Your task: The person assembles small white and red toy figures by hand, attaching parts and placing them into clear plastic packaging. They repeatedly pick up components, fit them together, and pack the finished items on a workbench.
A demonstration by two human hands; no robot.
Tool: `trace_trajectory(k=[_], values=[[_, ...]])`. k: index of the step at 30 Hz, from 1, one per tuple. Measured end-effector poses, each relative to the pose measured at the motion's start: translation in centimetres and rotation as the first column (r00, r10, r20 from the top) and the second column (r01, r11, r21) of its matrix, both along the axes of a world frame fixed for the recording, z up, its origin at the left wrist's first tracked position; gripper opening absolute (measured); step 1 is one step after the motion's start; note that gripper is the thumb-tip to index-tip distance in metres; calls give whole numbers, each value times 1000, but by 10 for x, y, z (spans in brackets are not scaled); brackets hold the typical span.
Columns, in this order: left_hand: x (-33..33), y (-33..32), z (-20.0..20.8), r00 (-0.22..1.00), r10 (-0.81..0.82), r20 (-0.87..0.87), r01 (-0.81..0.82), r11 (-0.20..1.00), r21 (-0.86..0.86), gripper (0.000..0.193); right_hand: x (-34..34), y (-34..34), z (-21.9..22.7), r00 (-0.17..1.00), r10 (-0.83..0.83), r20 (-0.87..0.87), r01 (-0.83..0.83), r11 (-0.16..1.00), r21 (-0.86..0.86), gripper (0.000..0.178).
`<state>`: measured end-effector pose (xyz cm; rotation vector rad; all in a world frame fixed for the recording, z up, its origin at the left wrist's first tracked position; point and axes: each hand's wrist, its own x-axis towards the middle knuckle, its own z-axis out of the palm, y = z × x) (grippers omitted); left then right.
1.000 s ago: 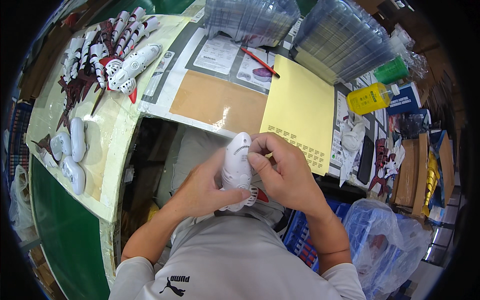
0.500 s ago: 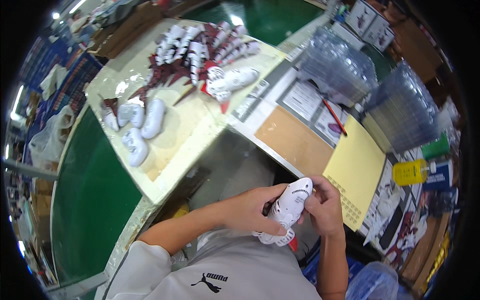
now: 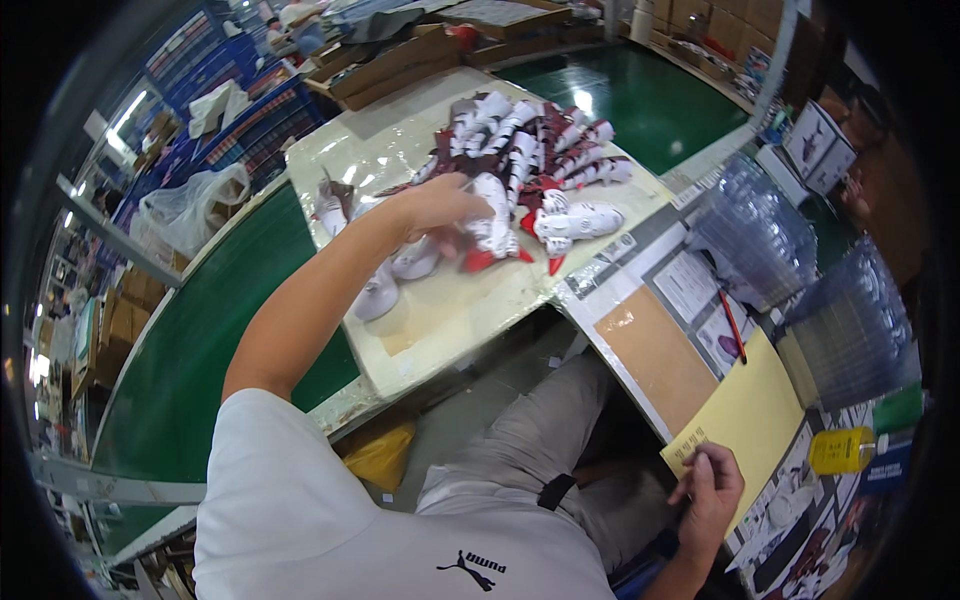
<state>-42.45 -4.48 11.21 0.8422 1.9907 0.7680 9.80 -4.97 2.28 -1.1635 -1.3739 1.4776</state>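
Note:
My left hand (image 3: 448,208) reaches far over the cream table, beside a white toy body (image 3: 490,215) with red fins. Its fingers are smeared by motion, so whether they still grip the toy is unclear. Another white toy body with red fins (image 3: 580,221) lies to the right of it. Smooth white rounded pieces (image 3: 376,292) lie below my left wrist, partly covered by the forearm. My right hand (image 3: 712,488) is at the near edge of a yellow sheet of small printed stickers (image 3: 762,400), thumb and fingers closed on that edge.
Striped white and dark red toy parts (image 3: 520,140) are heaped at the table's back. Stacked clear plastic trays (image 3: 755,235) stand at right, near a red pen (image 3: 733,327) and a yellow bottle (image 3: 840,451). Green surfaces flank the cream table (image 3: 440,335); a gap separates it from the right worktop.
The toy body that both hands held near my lap is now on the table by my left hand. My right hand has moved down to the sticker sheet. The view has shifted left.

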Motion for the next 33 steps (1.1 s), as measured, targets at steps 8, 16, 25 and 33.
trace_trajectory(k=[8,16,25,33], values=[[-123,-78,16,447,339,-828,-242,937,253,72,86,-3,9,944,-279,176,274,960,54,19],[-264,-144,-136,812,580,62,-583,808,86,52,92,9,21,861,-343,377,283,937,205,20],[-325,-187,-95,741,669,-59,-565,668,484,61,76,15,13,696,-299,653,79,936,344,18],[-34,-156,-9,953,-196,-231,282,853,439,79,45,22,-9,601,-387,699,-67,847,527,14]])
